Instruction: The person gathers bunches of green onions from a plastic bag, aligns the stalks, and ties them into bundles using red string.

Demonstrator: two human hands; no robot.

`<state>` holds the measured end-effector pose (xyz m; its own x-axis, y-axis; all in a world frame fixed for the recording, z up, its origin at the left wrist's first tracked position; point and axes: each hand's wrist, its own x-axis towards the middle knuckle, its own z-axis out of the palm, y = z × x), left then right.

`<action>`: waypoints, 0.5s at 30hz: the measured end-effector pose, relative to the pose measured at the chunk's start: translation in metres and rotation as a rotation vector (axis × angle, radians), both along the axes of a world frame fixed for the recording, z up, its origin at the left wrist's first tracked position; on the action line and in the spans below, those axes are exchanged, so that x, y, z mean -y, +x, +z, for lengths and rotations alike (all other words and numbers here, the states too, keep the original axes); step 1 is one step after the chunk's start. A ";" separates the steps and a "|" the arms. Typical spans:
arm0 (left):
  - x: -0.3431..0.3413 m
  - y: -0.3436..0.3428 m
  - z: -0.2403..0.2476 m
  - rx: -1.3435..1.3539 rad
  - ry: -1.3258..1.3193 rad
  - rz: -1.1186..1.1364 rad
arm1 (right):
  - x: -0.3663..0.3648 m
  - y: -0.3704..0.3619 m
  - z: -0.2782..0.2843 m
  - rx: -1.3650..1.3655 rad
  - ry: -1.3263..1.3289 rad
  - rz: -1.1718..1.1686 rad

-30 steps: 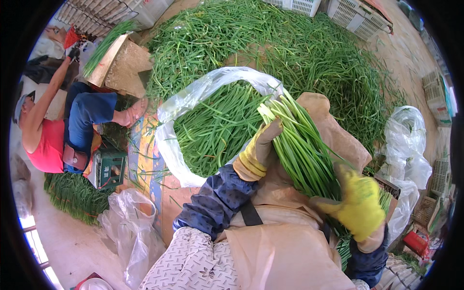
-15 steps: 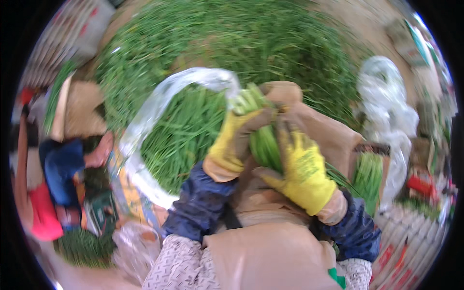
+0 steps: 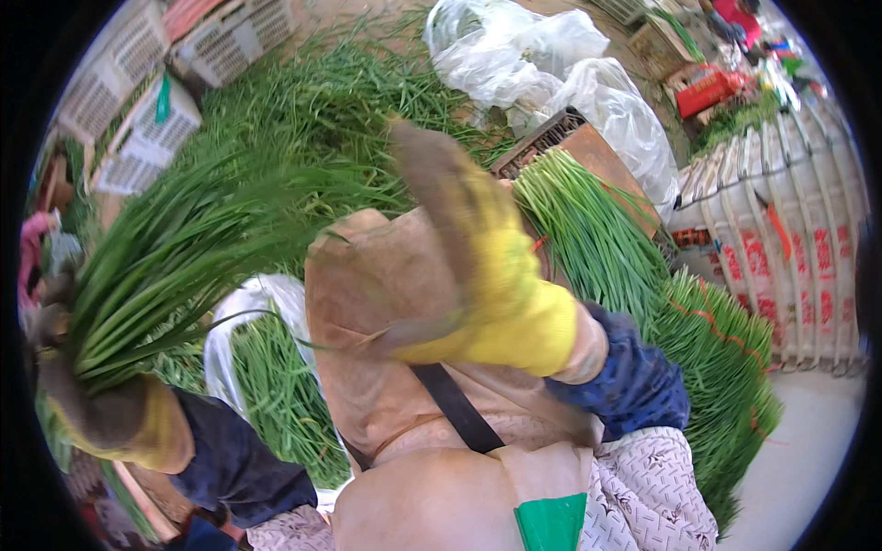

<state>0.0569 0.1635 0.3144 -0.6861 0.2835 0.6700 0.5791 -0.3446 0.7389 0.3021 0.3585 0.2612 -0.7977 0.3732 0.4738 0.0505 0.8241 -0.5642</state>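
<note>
My left hand (image 3: 110,418), in a yellow and brown glove, is closed round the pale stem ends of a bunch of chives (image 3: 175,266) at the far left. The long green leaves fan up and to the right, and a few stray ones trail toward my lap. Over the brown apron (image 3: 367,275) my right hand (image 3: 487,275), gloved alike, is spread with thumb and fingers apart. Nothing shows in it, though motion blurs the fingers. Below the bunch stands a clear plastic bag (image 3: 220,358) of loose greens (image 3: 280,386), partly hidden by my left arm.
Neatly laid chives (image 3: 588,230) rest by a wooden crate (image 3: 611,170) at right, with tied bundles (image 3: 717,376) nearer me. Loose leaves (image 3: 312,119) cover the ground ahead. White crates (image 3: 152,138), crumpled plastic (image 3: 514,46) and a ribbed white stack (image 3: 781,257) stand around.
My hands were together over my lap on a bunch of greens; now they are far apart. The left has swung out left with chives, the right is spread. My view has turned right.
</note>
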 end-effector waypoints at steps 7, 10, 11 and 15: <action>-0.078 0.095 0.030 -0.337 0.061 -0.343 | 0.015 -0.063 0.028 -0.410 0.094 0.078; -0.094 0.105 0.044 -0.223 0.088 -0.536 | -0.002 -0.053 0.040 -0.455 0.101 0.025; -0.099 0.106 0.046 -0.144 0.111 -0.580 | -0.006 -0.048 0.042 -0.473 0.077 0.038; -0.148 0.095 0.046 0.143 0.093 -1.114 | -0.051 -0.023 0.050 -0.195 -0.058 0.010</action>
